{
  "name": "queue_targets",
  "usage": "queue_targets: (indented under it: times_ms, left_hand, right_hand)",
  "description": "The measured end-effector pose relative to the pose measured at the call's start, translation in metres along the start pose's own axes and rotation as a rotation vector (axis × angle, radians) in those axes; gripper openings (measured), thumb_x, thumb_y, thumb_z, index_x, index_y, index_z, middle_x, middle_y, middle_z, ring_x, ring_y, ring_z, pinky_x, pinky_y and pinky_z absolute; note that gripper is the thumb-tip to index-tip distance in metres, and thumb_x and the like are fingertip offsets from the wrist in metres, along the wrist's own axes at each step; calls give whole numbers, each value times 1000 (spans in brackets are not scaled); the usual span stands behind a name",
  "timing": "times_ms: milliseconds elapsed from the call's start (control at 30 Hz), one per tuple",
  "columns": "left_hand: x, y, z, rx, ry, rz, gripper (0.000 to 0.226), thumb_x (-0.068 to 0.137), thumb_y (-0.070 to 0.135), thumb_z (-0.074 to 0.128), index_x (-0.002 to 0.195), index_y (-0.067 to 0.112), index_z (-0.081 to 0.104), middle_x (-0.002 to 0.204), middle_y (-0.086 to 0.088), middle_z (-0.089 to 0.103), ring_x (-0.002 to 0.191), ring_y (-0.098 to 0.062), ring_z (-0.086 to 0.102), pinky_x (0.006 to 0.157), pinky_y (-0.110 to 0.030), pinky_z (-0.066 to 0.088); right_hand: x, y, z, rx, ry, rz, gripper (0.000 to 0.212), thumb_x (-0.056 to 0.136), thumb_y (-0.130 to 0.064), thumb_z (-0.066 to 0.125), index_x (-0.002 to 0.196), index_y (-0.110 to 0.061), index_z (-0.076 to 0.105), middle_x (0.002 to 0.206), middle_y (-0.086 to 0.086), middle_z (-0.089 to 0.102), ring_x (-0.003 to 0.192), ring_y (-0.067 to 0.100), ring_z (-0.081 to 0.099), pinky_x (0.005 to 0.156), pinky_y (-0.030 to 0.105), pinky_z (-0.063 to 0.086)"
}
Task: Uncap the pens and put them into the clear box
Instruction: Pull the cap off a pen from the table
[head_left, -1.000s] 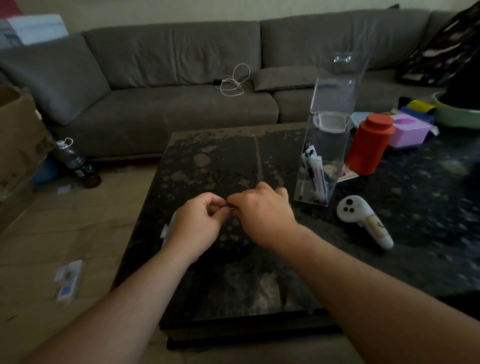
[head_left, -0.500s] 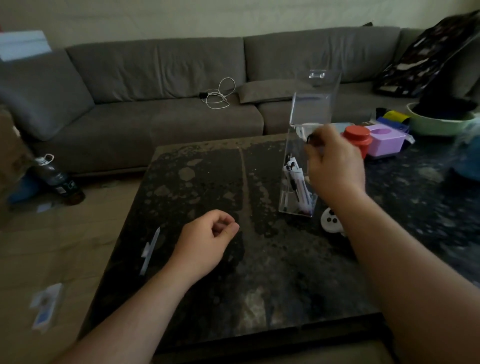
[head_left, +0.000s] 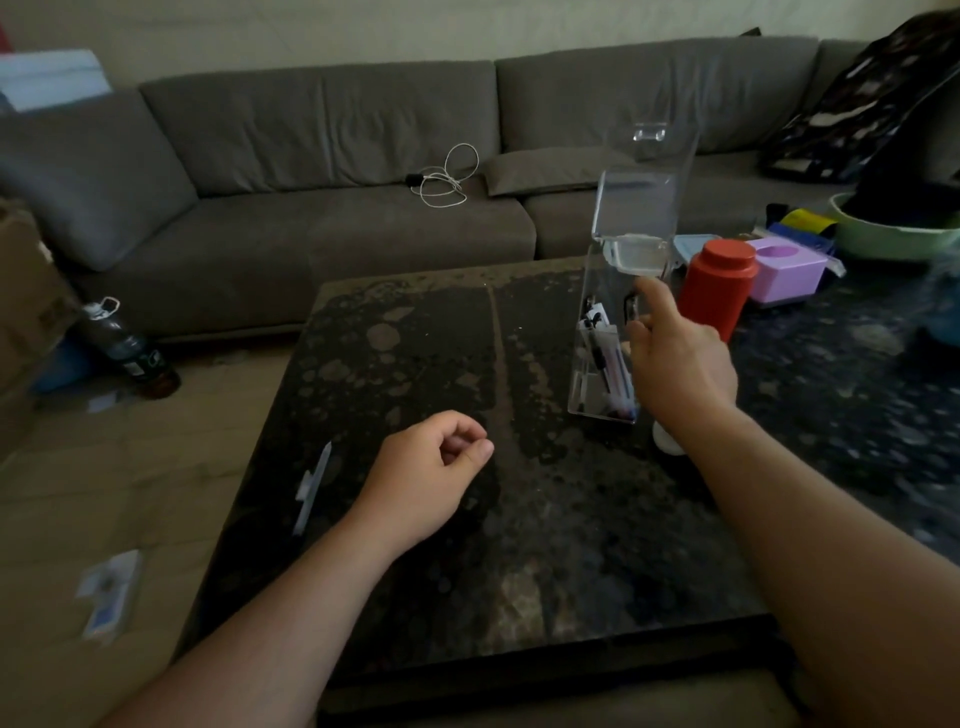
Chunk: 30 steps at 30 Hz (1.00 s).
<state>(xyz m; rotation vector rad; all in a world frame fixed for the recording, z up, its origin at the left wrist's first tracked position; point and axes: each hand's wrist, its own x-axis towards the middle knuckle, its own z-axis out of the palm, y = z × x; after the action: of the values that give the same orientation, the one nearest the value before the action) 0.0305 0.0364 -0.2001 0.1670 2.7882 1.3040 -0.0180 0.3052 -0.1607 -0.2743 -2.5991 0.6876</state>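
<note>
**Fingers opened at the box, pen released**

The right hand's fingers (head_left: 655, 304) are seen spread and loose beside the box (head_left: 618, 332), with nothing pinched between them; half a second ago they were bunched high at its opening. The right hand (head_left: 675, 358) is now lower, against the box's near wall. The pens (head_left: 605, 358) are seen standing inside, leaning at the bottom. The left hand (head_left: 431, 467) is curled nearly closed above the table (head_left: 545, 545); whether a cap is held inside cannot be told. One white pen (head_left: 311, 486) is left at the table's left edge, so another round is judged to remain.
</note>
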Motion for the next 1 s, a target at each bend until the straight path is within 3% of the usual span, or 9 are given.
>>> queue_targets:
  times_ms: [100,200,333,400,500,667,767,900,1000]
  left_hand:
    - [0,-1,-2,-7,5,1,11,102,40,68,111,37,73,100,16,70,93,0,64,72,-16,46]
    - [0,-1,-4,-5,-4,4,10,102,41,68,110,38,73,101,17,70,94,0,64,73,-17,47]
    - [-1,-2,-4,24,-4,24,10,103,39,67,109,37,74,100,18,70,93,0,65,73,-16,48]
    - [-1,-3,-6,47,-12,23,10,103,37,67,109,37,74,100,19,70,94,0,64,73,-16,47]
    - [2,-8,-12,104,17,10,10,104,34,66,108,40,73,100,19,69,94,-1,65,72,-16,45]
    - [12,-43,-37,274,166,-92,17,103,25,66,107,39,75,106,17,68,96,-6,61,85,-26,48]
    - [17,-77,-62,384,306,-204,14,97,28,70,97,42,72,113,6,68,98,-18,66,83,-33,54]
    - [14,-103,-82,421,252,-423,22,91,43,78,110,41,68,117,4,65,102,-22,67,86,-41,60]
    - [9,-104,-77,400,176,-378,19,93,35,79,111,34,73,102,11,70,92,-14,68,86,-39,61]
  right_hand:
    - [0,3,2,-97,-51,-21,23,111,-35,39,132,-33,48,78,-2,54,64,17,55,53,34,46]
    - [4,4,3,-118,-100,-66,24,110,-40,38,127,-32,53,84,-4,57,68,15,58,53,33,47]
    - [2,5,2,-104,-64,-78,33,108,-37,43,139,-33,55,113,2,63,85,16,53,58,32,39]
    - [-2,-2,0,-81,-2,-80,39,105,-33,50,144,-34,49,130,4,56,93,17,51,65,35,45]
    - [-16,-22,3,-35,26,-203,46,101,-25,58,145,-32,46,135,4,48,102,21,57,72,39,54]
    - [-60,-66,53,14,-358,-443,44,96,-26,56,140,-30,57,124,4,60,113,29,62,91,42,54]
    - [-79,-79,80,-24,-604,-513,47,98,-30,56,144,-34,53,130,0,56,121,25,58,95,39,53]
    - [-86,-91,93,-1,-689,-534,47,101,-33,55,147,-37,47,134,-5,52,119,19,57,91,38,55]
    - [-89,-97,99,-25,-712,-528,45,101,-33,55,145,-37,49,130,-6,53,117,18,57,87,35,54]
